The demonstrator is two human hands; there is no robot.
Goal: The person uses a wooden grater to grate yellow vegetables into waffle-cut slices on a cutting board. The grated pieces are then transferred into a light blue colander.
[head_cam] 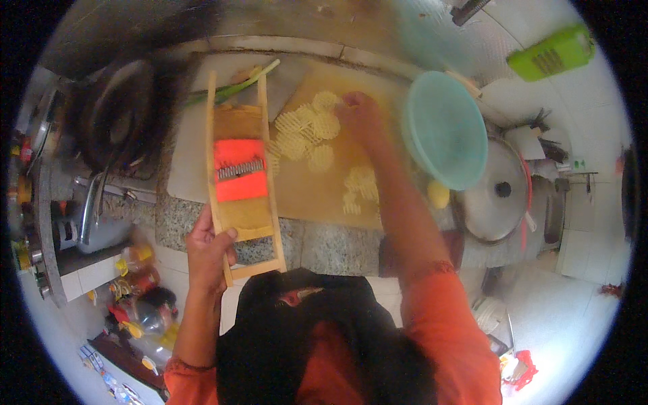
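My left hand [210,248] grips the lower end of a wood-framed slicer [221,215], its thumb over the frame. A bright red plate [240,190] with a ridged metal blade [240,168] sits mid-frame. The slicer is held up over the counter's front edge. Waffle-cut slices, likely potato [298,134], lie heaped on a yellowish cutting board [309,197]. Beside the heap's far right edge is my right hand [359,114], fingers bent; blur hides whether it holds a slice. Smaller cut pieces [362,185] rest near my right forearm, which covers part of the board.
A pale green basin [445,131] stands right of the board, with a round yellow vegetable [438,195] below it and a lidded pot [493,202] beyond. Green onion [243,86] lies behind the slicer. A dark wok [114,116] occupies the left, its handle [90,212] projecting forward.
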